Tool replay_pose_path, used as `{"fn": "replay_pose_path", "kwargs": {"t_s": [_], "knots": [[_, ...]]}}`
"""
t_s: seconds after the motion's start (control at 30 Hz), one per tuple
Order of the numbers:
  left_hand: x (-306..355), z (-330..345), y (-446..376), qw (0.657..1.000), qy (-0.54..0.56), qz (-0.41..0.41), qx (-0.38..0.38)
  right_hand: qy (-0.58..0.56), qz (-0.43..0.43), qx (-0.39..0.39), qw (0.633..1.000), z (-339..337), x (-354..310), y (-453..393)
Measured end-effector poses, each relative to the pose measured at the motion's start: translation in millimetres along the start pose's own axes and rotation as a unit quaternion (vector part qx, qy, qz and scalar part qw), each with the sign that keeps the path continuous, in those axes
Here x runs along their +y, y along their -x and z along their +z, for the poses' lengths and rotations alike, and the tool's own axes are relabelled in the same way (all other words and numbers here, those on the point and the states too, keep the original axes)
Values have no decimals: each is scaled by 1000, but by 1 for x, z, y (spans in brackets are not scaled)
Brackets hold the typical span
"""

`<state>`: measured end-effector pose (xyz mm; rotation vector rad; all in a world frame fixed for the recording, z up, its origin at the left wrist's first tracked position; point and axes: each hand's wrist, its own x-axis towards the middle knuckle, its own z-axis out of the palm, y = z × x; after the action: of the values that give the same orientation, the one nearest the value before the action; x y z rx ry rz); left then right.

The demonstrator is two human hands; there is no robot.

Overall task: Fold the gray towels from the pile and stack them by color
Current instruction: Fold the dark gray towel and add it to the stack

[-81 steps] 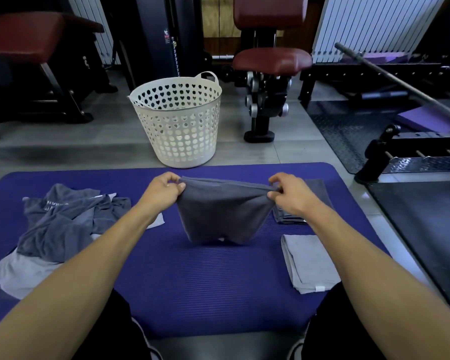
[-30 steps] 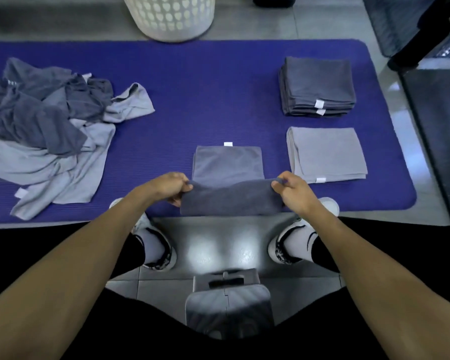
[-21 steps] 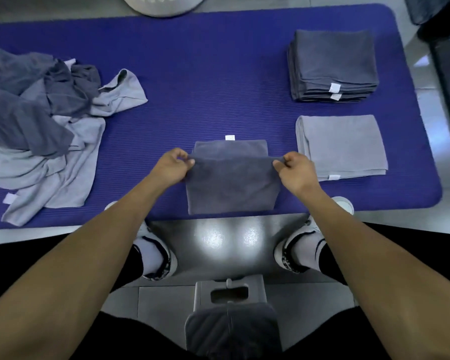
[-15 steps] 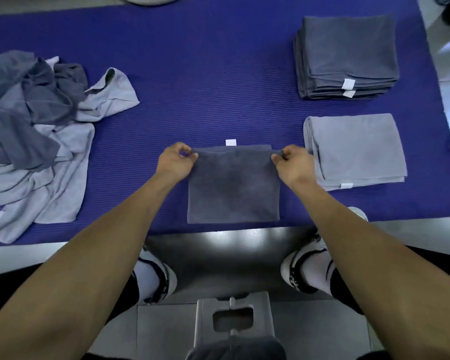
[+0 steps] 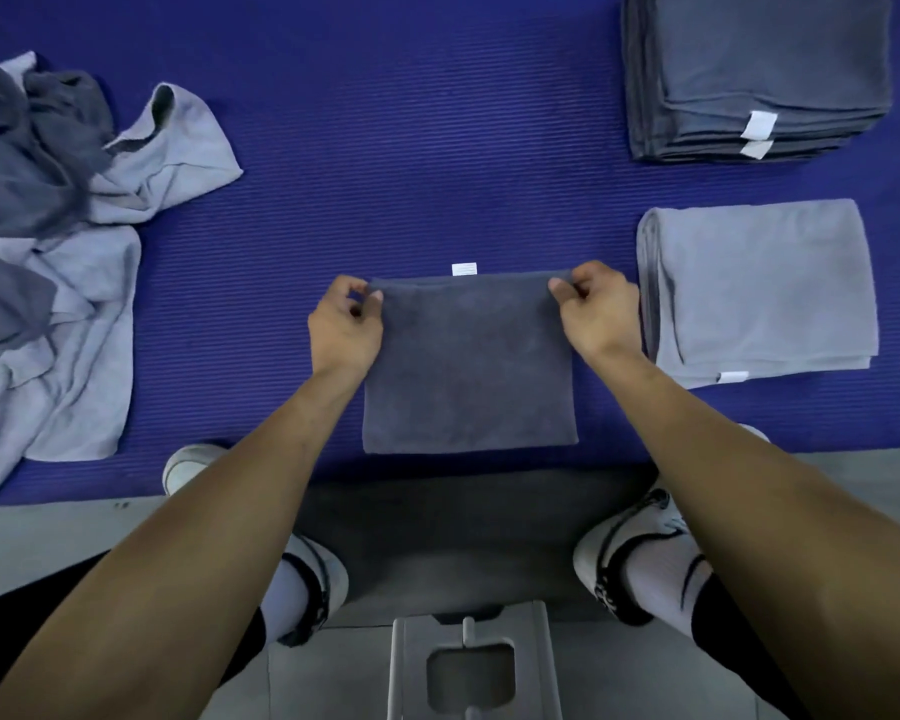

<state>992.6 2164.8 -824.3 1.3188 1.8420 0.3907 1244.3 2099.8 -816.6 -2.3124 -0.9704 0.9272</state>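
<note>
The head view looks down on a ribbed blue exercise mat (image 5: pixel 437 148) that carries everything. At its left edge sprawls the largest mass, a rumpled pile of unfolded dark and light gray towels (image 5: pixel 48 241). At the far right sits a tall stack of folded dark gray towels (image 5: pixel 759 70), and just nearer, apart from it, a folded light gray towel (image 5: pixel 759 288). In the middle, close to the mat's near edge, lies the dark gray terry towel being folded (image 5: pixel 468 366), flat and squared, with a small white tag (image 5: pixel 464 269) peeking past its far edge.

The left hand (image 5: pixel 346 327) pinches the far left corner between thumb and fingertips; the right hand (image 5: pixel 596 311) pinches the far right corner likewise, so both hands are closed on the cloth.

This towel looks light, soft and limp, with a napped surface that should not slip. It would likely sag and unfold if lifted by one corner; taking it along a folded edge, or sliding flat hands under it, seems safest for carrying it to the dark stack.
</note>
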Motion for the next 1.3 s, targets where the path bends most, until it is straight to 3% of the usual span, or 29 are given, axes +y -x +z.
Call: {"fn": "replay_pose_path", "kwargs": {"t_s": [0.17, 0.3, 0.4, 0.47, 0.53, 0.8, 1.0, 1.1, 1.2, 1.3], "knots": [[3, 1, 20, 998, 31, 8, 48, -36, 18, -2, 999, 2, 4, 1], [-8, 16, 56, 981, -53, 180, 42, 14, -114, 10, 993, 14, -2, 29], [-27, 43, 59, 915, -225, 335, 9, 126, -266, -42, 955, 42, 4, 43], [-41, 54, 52, 886, -320, 334, -38, 234, -333, -72, 911, 60, 23, 42], [-56, 56, 40, 876, -369, 307, -39, 304, -335, -80, 888, 68, 44, 36], [-66, 58, 29, 898, -369, 241, -7, 328, -346, -52, 878, 68, 65, 21], [-57, 45, 38, 867, -434, 242, -39, 337, -304, -70, 889, 60, 54, 39], [-68, 27, 59, 852, -416, 314, -47, 307, -333, -89, 887, 40, 63, 63], [-100, 8, 82, 812, -385, 436, -55, 276, -380, -83, 879, 19, 83, 88], [-126, -3, 91, 784, -429, 439, -93, 296, -366, -100, 876, 10, 99, 102]]}}
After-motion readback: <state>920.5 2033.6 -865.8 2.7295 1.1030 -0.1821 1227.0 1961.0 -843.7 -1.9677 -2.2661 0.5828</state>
